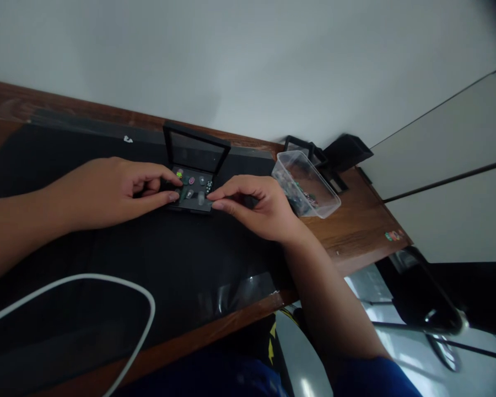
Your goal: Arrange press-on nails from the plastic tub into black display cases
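A small black display case [193,208] stands with its clear-windowed lid [196,150] raised on the dark mat. Inside lie several small charms, among them a yellow-green one [179,174], a pink oval one [192,180] and a black-and-white patterned one [209,186]. My left hand [124,184] reaches in at the case's left side, thumb and forefinger apart and resting on it. On the right side, my right hand [256,204] pinches thumb and forefinger together at the case's front right corner. Whatever lies between those fingertips is too small to make out.
A clear plastic box [308,184] with small pieces inside stands to the right, before several black frames [300,146]. A white cable [107,277] curves across the mat at the front left. A white scrap [128,139] lies near the wall.
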The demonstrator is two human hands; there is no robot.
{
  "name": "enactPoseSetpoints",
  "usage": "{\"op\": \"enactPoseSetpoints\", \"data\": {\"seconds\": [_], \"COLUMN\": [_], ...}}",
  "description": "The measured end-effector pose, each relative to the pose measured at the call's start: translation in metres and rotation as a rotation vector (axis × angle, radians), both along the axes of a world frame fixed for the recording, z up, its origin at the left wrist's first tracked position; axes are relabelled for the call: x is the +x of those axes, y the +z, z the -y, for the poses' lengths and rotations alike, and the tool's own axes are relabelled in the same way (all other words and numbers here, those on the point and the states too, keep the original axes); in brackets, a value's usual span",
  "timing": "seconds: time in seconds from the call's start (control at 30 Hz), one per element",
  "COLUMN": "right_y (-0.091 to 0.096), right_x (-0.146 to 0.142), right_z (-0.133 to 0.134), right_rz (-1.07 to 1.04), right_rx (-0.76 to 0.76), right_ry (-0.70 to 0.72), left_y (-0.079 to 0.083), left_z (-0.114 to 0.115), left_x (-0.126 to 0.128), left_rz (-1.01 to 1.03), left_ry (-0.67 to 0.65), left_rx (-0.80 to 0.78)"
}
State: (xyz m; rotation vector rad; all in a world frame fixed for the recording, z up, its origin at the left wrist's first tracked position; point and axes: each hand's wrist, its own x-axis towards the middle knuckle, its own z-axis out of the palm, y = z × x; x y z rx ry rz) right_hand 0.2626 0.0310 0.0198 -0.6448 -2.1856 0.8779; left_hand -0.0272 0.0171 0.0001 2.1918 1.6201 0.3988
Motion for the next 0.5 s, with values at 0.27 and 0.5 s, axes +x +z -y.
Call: {"op": "enactPoseSetpoints", "data": {"seconds": [0.27, 0.5], "right_y": [0.022, 0.038], "right_x": [0.037, 0.106], "right_z": [-0.011, -0.045], "right_rz": [-0.067, 0.066], "right_rx": [0.292, 0.399], "right_ry": [-0.450, -1.223], "left_y": [0.015, 0.008], "left_z": [0.015, 0.013], "left_x": [0.007, 0.003], "left_rz": [0.014, 0.008], "left_ry": [0.041, 0.059], "left_rx": [-0.066, -0.110]}}
